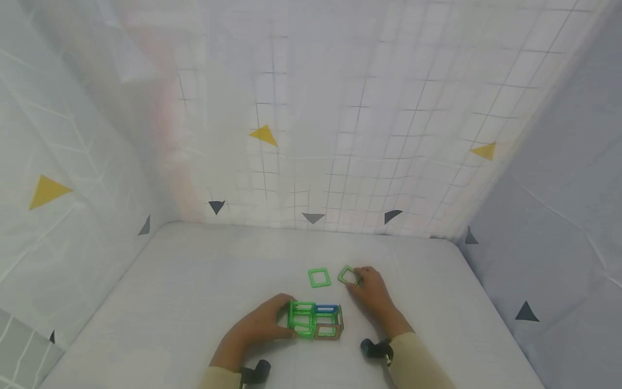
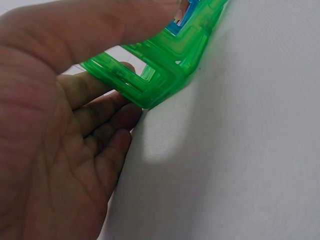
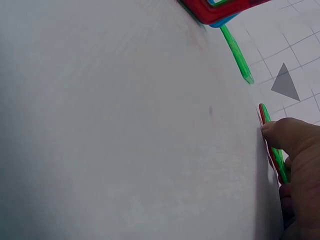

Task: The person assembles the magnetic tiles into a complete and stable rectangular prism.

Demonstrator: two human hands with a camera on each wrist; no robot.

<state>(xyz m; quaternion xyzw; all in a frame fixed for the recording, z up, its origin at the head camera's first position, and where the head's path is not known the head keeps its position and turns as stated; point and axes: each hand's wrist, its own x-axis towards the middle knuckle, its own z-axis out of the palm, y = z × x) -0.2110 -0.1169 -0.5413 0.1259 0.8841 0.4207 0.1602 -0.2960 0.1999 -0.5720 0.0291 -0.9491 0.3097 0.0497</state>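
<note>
My left hand (image 1: 264, 321) grips the left end of a boxy structure of magnetic tiles (image 1: 313, 320), thumb at the near side and fingers round the far side. Its square frames are mostly green, with a blue one (image 1: 326, 309) at the back and a red one (image 1: 328, 338) at the front right. Farther back, my right hand (image 1: 374, 294) pinches square magnetic tiles (image 1: 342, 279) between thumb and fingers. The right wrist view shows a red layer and a green layer (image 3: 281, 165) lying together there, close over the table. Left of them lies a loose green square tile (image 1: 311, 279).
A white-covered table (image 1: 194, 281) lies under everything. Pale sheet walls (image 1: 311, 178) with grid lines and yellow and dark triangles stand behind it and at both sides. Dark devices (image 1: 374, 348) sit at both wrists, by the beige sleeves.
</note>
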